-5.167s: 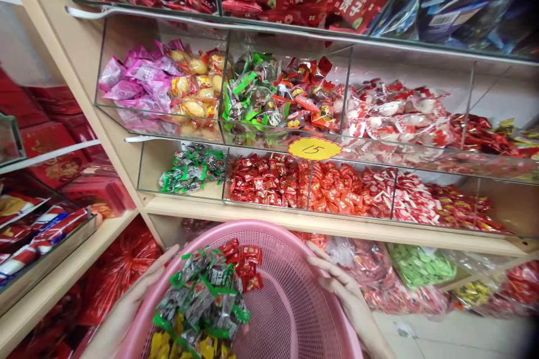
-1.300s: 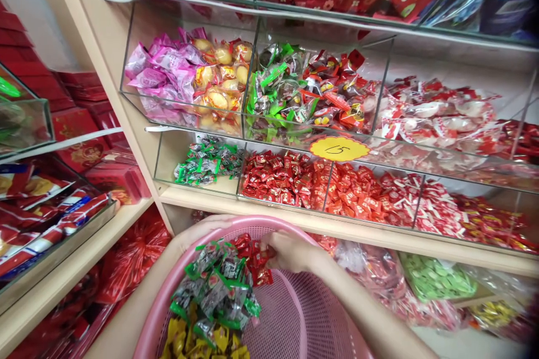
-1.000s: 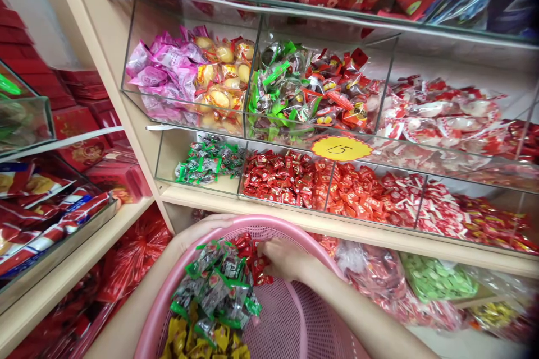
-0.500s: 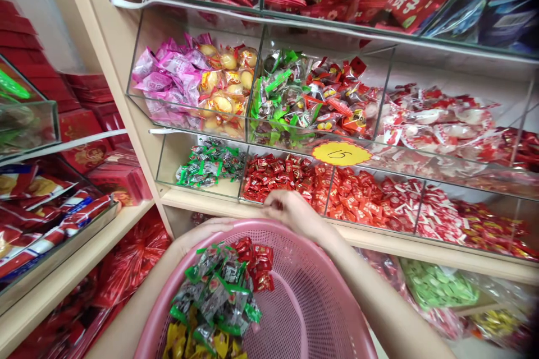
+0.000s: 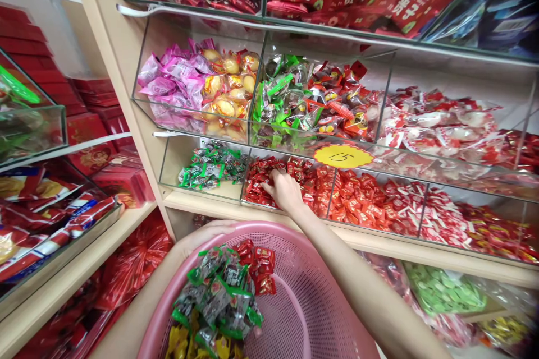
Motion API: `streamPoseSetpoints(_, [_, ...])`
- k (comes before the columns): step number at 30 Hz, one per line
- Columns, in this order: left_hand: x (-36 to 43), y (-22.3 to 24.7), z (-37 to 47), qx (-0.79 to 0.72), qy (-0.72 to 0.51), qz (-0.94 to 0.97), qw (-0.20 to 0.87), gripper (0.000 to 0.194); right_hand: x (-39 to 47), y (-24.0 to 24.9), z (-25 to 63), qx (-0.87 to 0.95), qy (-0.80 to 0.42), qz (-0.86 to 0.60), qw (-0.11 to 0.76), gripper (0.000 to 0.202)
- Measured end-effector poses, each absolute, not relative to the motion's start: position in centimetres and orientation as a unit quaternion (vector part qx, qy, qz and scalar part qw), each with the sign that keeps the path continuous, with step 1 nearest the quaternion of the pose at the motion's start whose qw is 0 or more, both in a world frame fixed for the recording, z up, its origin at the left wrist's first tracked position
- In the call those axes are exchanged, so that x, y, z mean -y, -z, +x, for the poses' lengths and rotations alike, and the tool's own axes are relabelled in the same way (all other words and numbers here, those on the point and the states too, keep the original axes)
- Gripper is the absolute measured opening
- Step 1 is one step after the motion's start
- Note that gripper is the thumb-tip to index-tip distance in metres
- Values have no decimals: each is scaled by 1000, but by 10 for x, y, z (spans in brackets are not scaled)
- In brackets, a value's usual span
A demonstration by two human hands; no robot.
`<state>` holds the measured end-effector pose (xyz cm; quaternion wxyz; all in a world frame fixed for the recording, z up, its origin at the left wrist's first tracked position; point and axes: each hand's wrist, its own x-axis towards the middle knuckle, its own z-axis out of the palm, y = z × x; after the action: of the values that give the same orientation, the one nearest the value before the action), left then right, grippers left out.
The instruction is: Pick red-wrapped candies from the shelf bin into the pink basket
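Note:
A pink plastic basket (image 5: 328,269) fills the lower middle, with green-wrapped candies (image 5: 219,291), small red candies (image 5: 261,269) and yellow-wrapped candies (image 5: 185,342) inside. My left hand (image 5: 210,231) lies along the basket's far left rim, its fingers wrapped over the edge. Above the basket, my right hand (image 5: 285,189) reaches into a low clear bin of red-wrapped candies (image 5: 259,179). Its fingers are bent down among the candies, and whatever lies between the fingertips is too small to make out.
Left of the red candies is a bin of green-wrapped candies (image 5: 210,165). A clear divider (image 5: 332,193) and a wooden shelf edge (image 5: 202,203) run near my right hand. Above hang a yellow price tag (image 5: 343,156) and another row of bins. A wooden upright (image 5: 113,78) stands left.
My right hand has moved forward and up from beyond the basket's rim into the bin of red candies. My left hand stays at the basket's rim.

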<state>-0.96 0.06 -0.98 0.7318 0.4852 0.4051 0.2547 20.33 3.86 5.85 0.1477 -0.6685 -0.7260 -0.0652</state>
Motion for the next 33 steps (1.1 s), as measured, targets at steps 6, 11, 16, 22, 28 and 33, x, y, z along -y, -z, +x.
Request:
streamPoseSetpoints(6, [-2,10,-8,-399,-256,477,740,36,-38,-58,200,736,75,-658,140,25])
streamPoseSetpoints(11, [-2,11,-8,-404,-253,471,742,40,-37,-57,198,737,75,-657,135,24])
streamPoseSetpoints(16, [-3,16,-11,-419,-269,471,729,43,-37,-56,194,724,79,-671,138,22])
streamPoseSetpoints(22, [-5,20,-14,-425,-272,478,719,38,-34,-58,197,717,55,-675,165,21])
streamPoseSetpoints(28, [-8,25,-17,-413,-272,489,719,35,-6,-68,212,735,20,-630,250,18])
streamPoseSetpoints(33, [-8,24,-17,-386,-258,507,726,36,46,-66,224,825,-76,-506,240,12])
